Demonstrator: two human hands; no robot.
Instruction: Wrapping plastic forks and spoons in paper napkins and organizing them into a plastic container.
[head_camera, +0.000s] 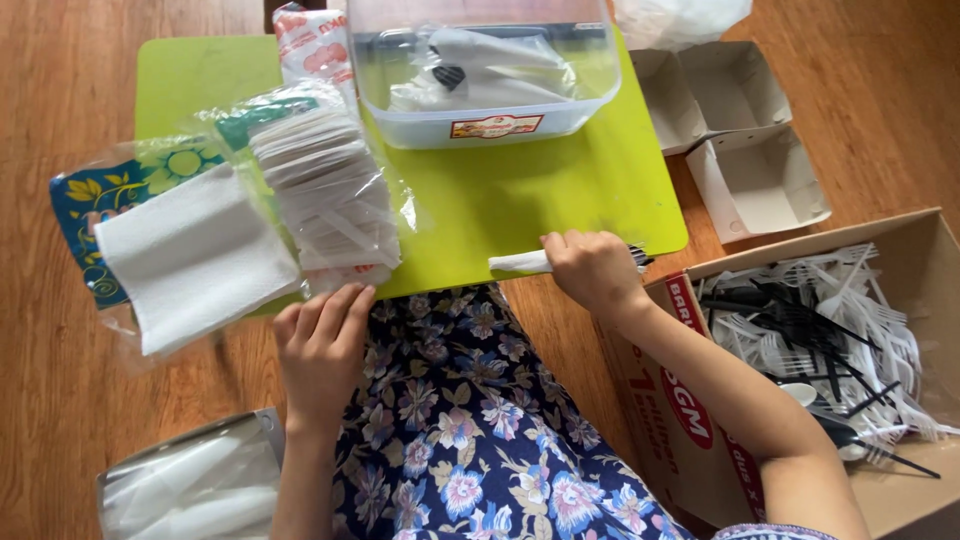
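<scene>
White paper wrapped the cutlery roll (522, 262) that the right hand (590, 268) gripped closed at centre frame, on the green mat (520, 190). The left hand (322, 340) lay loosely curled, empty, fingertips touching the bagged wrapper stack (325, 195), lower left of centre.

floor: warm wooden planks (60, 100) | light: soft daylight glare | surface: lime-green mat (520, 200)
</scene>
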